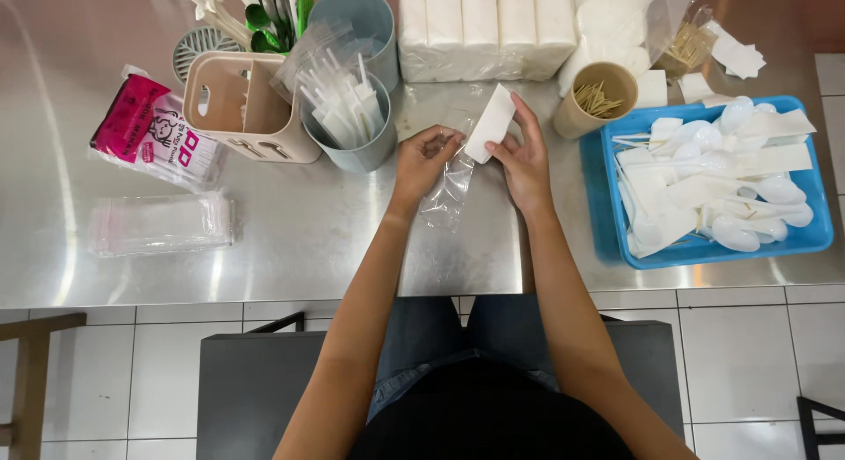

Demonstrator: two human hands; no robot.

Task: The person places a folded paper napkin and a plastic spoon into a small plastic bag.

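My left hand (422,161) pinches the top of a small clear plastic bag (447,189) that hangs down over the steel table (290,240). My right hand (525,161) holds a folded white napkin (489,124) at the bag's mouth, tilted, its lower end between the two hands. Both hands are at the middle of the table, close together.
A blue tray (607,222) of white plastic spoons and napkins lies to the right, with a paper cup of toothpicks (597,97) behind it. Grey cups of wrapped items (348,117), a beige caddy (242,108), a pink packet (150,130), a stack of clear bags (160,222) and packs of napkins (484,29) surround them.
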